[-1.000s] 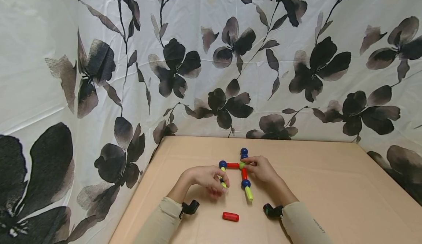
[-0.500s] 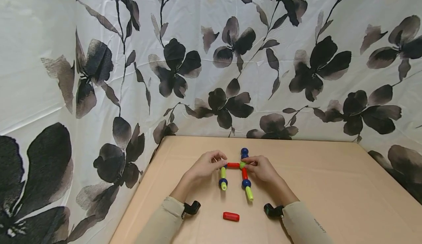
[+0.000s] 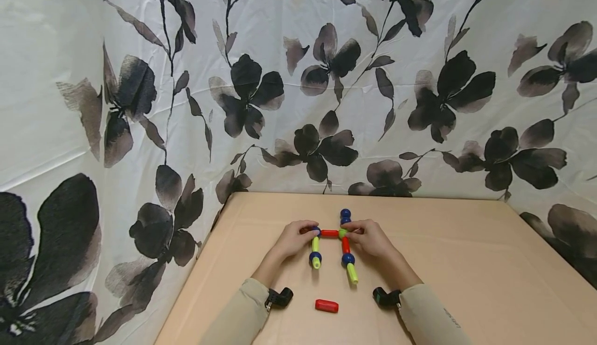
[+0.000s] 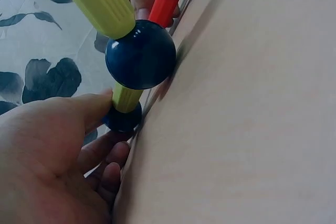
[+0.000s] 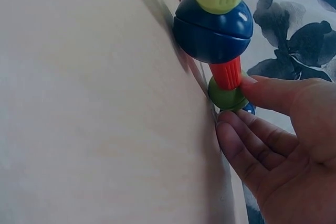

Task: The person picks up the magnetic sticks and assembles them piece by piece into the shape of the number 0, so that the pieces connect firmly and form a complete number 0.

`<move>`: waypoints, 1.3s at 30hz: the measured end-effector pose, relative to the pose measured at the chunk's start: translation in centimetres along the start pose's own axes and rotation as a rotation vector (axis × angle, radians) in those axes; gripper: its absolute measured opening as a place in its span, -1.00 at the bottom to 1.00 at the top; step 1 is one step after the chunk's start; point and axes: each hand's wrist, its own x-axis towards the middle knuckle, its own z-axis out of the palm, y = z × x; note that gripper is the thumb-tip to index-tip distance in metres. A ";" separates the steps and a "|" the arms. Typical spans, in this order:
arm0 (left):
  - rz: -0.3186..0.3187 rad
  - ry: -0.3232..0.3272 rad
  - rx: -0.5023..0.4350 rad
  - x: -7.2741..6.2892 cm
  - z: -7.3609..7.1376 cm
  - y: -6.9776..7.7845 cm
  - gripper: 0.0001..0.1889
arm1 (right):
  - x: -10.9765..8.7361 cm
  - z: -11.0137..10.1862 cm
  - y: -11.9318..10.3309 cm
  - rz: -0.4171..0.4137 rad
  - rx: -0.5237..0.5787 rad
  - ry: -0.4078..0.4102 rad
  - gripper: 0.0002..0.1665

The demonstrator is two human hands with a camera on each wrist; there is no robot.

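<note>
A figure of coloured balls and rods, like a magnetic building set, lies on the table. My left hand (image 3: pixel 293 239) pinches the blue ball (image 4: pixel 123 121) at its left corner between thumb and fingers. My right hand (image 3: pixel 370 239) holds the green ball (image 5: pixel 227 95) at the other junction, with its thumb against a red rod (image 5: pixel 227 73). A crosswise red rod (image 3: pixel 329 233) links both balls. Towards me run two legs: yellow-green rods with a blue ball (image 3: pixel 315 258) on the left, and a red rod, blue ball (image 3: pixel 347 258) and yellow-green rod (image 3: pixel 352 274) on the right.
Nearer to me, a loose red rod (image 3: pixel 326 306) lies on the tan table (image 3: pixel 466 272). Blue balls (image 3: pixel 345 214) project from the figure's far side. A floral cloth (image 3: pixel 280 101) hangs behind the table's back edge.
My left hand has moved from the left leg's near end up to the blue corner ball and now pinches it. The right hand has kept its place at the green ball.
</note>
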 end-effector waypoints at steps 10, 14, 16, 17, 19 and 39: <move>-0.014 -0.010 -0.012 -0.2 -0.1 -0.2 -0.60 | 0.0 -0.1 -0.1 0.009 0.008 0.013 -0.68; -0.009 -0.016 -0.004 -0.2 -0.1 -0.2 -0.60 | 0.1 -0.4 0.2 0.030 0.046 0.062 -0.74; -0.008 -0.018 -0.009 -0.1 -0.1 -0.1 -0.59 | 0.3 -0.6 0.4 0.043 0.075 0.107 -0.76; -0.009 -0.019 -0.013 -0.1 -0.1 -0.1 -0.60 | 0.4 -0.7 0.5 0.047 0.083 0.134 -0.76; -0.013 -0.021 -0.022 -0.1 -0.1 0.0 -0.60 | 0.6 -1.1 0.8 0.054 0.092 0.179 -0.75; -0.012 -0.016 -0.044 -0.4 -0.2 0.1 -0.62 | 4.0 -0.7 -0.4 0.078 0.016 0.125 -0.46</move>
